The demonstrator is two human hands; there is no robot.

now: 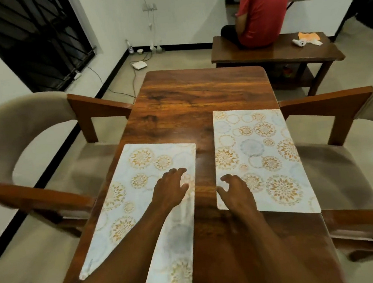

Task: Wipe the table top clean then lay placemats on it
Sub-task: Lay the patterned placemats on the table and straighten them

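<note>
Left hand (pixel 171 189): fingers (pixel 179 171) spread, slightly bent, gripping nothing. They sit over the inner half of the left placemat (pixel 126 191); can't tell if the tips press it or just hover.

Right hand (pixel 236 194): fingers (pixel 226 178) loosely curled, thumb out sideways, nothing held, over the near inner corner of the right placemat (pixel 261 153).

Both mats lie flat on the counter (pixel 199 90), long sides running away from me, with a strip of bare wood between them. The left one sits nearer me, the right one further up. Print is orange flower medallions and grey-blue rings on white.

The far half of the counter is bare glossy wood. A padded left chair (pixel 21 124) and right chair (pixel 336 114), both with wooden arms, flank it.

Beyond is a low wooden table (pixel 263 53) with a person in a red shirt (pixel 262 10) seated on it, back to me, and an orange cloth (pixel 308 36) at its right end. A white box (pixel 139 65) with cables lies on the floor.
</note>
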